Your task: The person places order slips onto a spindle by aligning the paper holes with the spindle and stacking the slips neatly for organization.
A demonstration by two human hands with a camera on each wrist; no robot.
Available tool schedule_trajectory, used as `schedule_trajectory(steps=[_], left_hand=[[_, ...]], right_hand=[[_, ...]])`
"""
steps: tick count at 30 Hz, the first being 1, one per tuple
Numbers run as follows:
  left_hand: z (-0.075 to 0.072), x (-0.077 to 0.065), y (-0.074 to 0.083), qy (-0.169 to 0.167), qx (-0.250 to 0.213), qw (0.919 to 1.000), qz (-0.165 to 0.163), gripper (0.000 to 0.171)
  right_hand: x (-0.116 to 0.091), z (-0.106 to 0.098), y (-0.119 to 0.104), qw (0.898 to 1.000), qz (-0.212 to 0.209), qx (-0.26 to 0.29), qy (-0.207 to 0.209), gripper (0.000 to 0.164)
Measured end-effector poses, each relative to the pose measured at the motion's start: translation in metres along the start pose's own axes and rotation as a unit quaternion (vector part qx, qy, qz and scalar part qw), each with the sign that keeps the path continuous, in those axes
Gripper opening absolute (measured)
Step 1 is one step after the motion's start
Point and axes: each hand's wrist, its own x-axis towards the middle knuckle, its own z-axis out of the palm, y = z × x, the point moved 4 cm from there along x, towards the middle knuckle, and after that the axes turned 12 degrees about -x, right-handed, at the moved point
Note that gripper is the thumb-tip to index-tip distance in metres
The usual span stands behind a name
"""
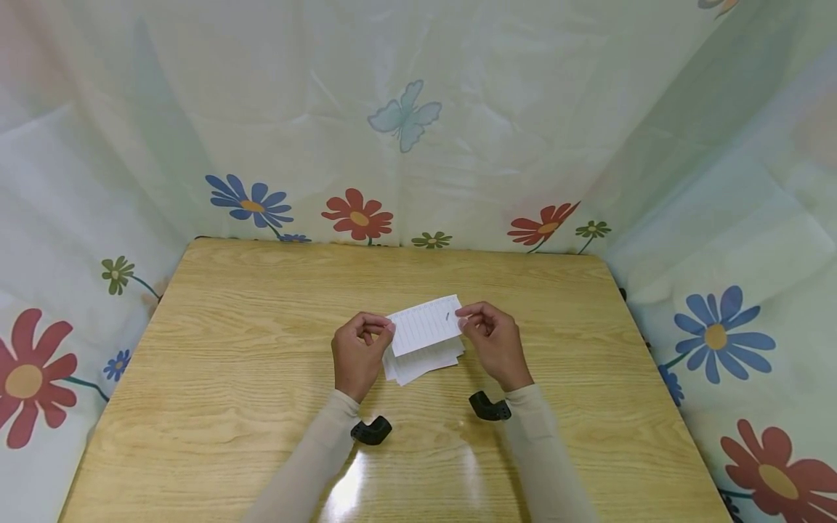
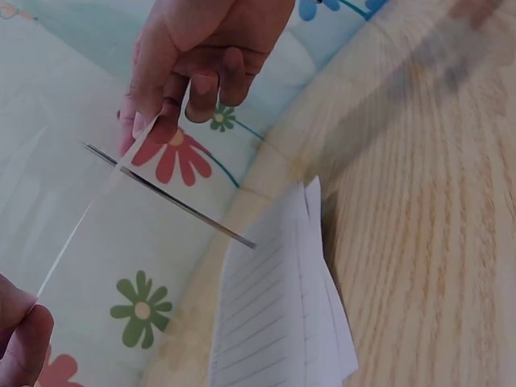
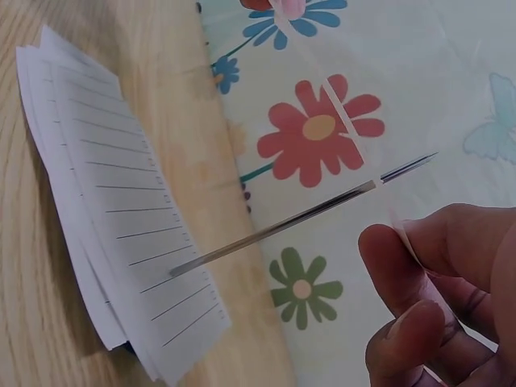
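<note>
Near the middle of the table, my left hand [image 1: 358,352] and right hand [image 1: 498,349] pinch opposite ends of a lined white paper sheet [image 1: 421,327]. It is stretched between them, above the table. Both wrist views show this sheet edge-on. A thin pen refill [image 2: 189,208] passes through it near my right hand [image 3: 447,294], its pointed tip above and its longer part below. Beneath is a loose stack of lined paper [image 3: 129,201], its sheets fanned unevenly. The refill's lower end overlaps the stack in both wrist views.
A wood-grain table [image 1: 261,312] spreads around the hands. Behind it and along both sides hangs a pale curtain [image 1: 294,109] printed with flowers and a butterfly. Each forearm bears a black wrist mount [image 1: 371,431] on its inner side.
</note>
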Motion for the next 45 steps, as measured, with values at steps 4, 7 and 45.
schedule_trajectory(steps=[4,7,45], left_hand=[[-0.001,-0.001,-0.006,0.0,0.009,0.9999,-0.012,0.008],[-0.001,-0.002,-0.011,0.0,0.02,0.9997,-0.016,0.007],[-0.002,-0.005,-0.043,-0.032,0.25,0.9668,-0.04,0.007]], right_hand=[[0.0,0.004,0.006,1.0,0.007,-0.007,-0.005,0.012],[-0.001,0.007,0.012,1.0,0.016,-0.011,-0.009,0.012],[-0.007,0.033,0.042,0.984,0.054,-0.168,-0.019,0.008]])
